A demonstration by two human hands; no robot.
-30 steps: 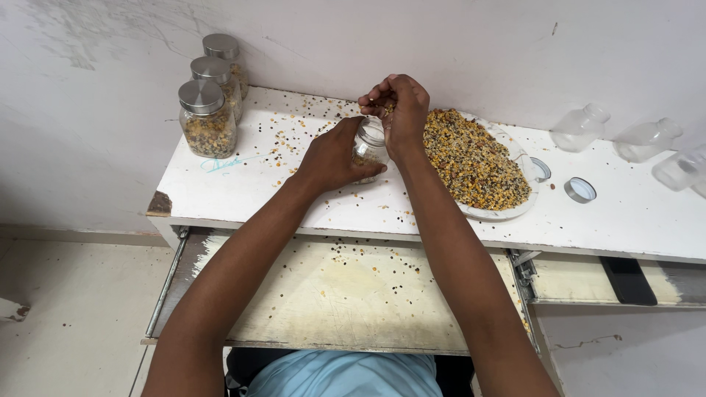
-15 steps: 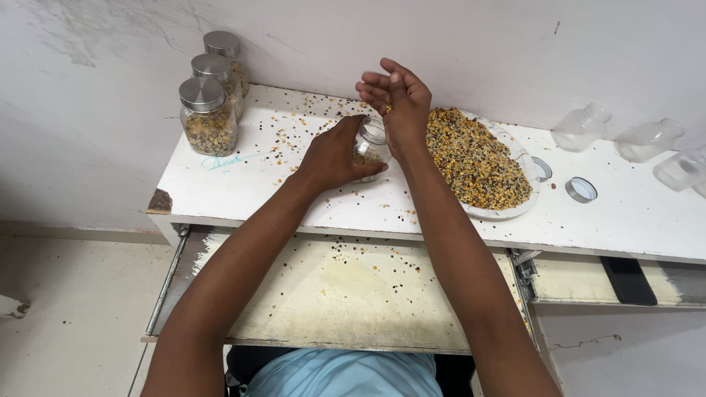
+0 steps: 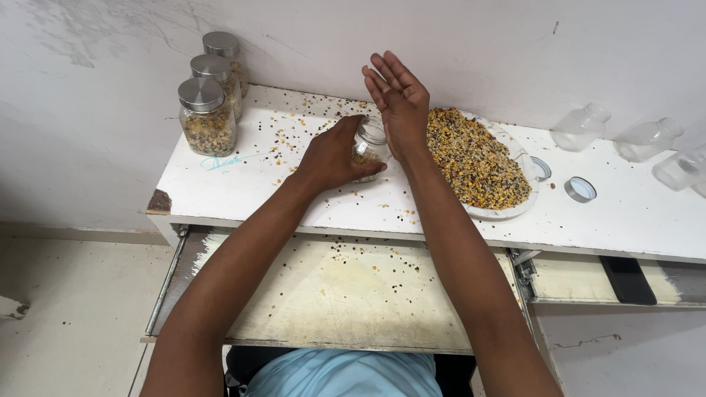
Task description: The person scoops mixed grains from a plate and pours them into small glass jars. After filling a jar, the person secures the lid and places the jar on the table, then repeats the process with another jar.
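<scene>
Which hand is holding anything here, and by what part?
The left hand holds the small open glass jar, wrapped around its side wall as it stands on the shelf. The right hand is open above the jar, fingers spread, holding nothing.

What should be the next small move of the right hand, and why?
Probably reach right to the grain pile for another pinch: the right hand is open and empty above the small jar, which the left hand steadies, lidless and only partly filled.
</scene>
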